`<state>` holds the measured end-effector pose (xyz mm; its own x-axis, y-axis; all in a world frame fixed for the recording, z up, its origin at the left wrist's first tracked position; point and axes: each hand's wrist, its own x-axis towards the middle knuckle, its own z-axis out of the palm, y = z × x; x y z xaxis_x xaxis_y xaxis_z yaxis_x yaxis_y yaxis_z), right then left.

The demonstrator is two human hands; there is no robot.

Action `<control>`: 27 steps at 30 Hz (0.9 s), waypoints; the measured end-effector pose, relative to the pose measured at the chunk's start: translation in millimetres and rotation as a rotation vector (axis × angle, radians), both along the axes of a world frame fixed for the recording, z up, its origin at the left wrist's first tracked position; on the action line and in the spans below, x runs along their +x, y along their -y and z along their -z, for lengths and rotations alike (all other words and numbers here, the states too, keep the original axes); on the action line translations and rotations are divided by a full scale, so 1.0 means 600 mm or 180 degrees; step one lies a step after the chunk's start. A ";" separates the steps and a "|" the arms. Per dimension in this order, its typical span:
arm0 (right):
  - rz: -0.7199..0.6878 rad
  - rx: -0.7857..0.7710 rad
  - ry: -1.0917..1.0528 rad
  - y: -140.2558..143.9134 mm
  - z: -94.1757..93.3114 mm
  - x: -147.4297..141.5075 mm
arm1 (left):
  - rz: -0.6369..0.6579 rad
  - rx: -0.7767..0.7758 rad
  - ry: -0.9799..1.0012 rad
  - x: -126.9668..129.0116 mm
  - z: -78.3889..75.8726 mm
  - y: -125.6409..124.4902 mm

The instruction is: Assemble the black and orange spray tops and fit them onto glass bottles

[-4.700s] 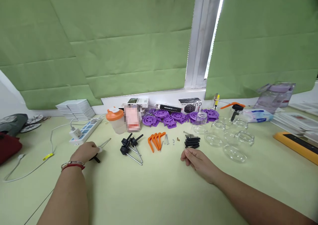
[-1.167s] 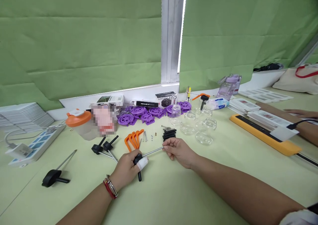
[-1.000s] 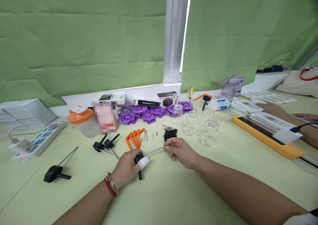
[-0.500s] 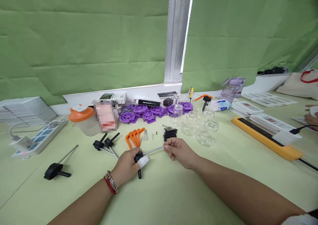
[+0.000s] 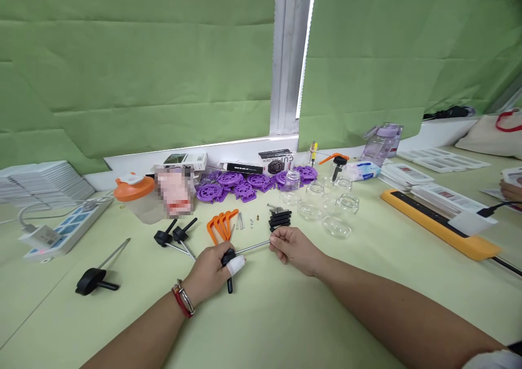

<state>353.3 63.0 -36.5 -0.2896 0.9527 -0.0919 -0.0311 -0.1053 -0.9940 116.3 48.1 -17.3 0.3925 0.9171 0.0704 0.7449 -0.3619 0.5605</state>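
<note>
Head view: our left hand (image 5: 212,268) grips one black plastic knob (image 5: 228,256) over the pale-green table (image 5: 261,325); our right hand (image 5: 294,250) pinches the end of its silver metal rod (image 5: 253,246). Three matching knobs (image 5: 90,281) lie leftward.

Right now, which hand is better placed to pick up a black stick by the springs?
Probably the right hand: its fingers, at the tip of the metal rod, are just beside the black sticks. The left hand, holding the black knob, is farther off.
</note>
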 end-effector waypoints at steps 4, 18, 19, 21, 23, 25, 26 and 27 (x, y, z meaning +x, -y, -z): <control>-0.0092 0.0004 0.0096 0.003 -0.005 -0.001 | 0.0041 0.0012 0.0006 0.001 -0.003 0.000; -0.0025 0.0044 0.0031 -0.001 0.001 -0.002 | 0.0048 -0.0033 0.0091 0.001 -0.002 0.001; -0.0032 0.0056 0.0038 -0.001 0.002 -0.002 | 0.0050 -0.0016 0.0071 0.001 -0.002 0.001; -0.0046 0.0081 0.0049 -0.002 0.004 -0.003 | 0.0054 0.0007 0.0034 0.001 -0.003 0.001; -0.0059 0.0097 0.0078 -0.003 0.005 -0.003 | 0.0044 0.0000 0.0007 0.001 -0.002 0.001; -0.0070 0.0111 0.0119 -0.003 0.005 -0.003 | 0.0030 -0.0018 -0.0002 0.001 -0.002 0.001; -0.0072 0.0115 0.0137 -0.003 0.005 -0.003 | 0.0026 -0.0026 -0.0002 0.001 -0.002 0.001; -0.0076 0.0114 0.0156 -0.003 0.005 -0.003 | 0.0021 -0.0031 -0.0001 0.001 -0.001 0.001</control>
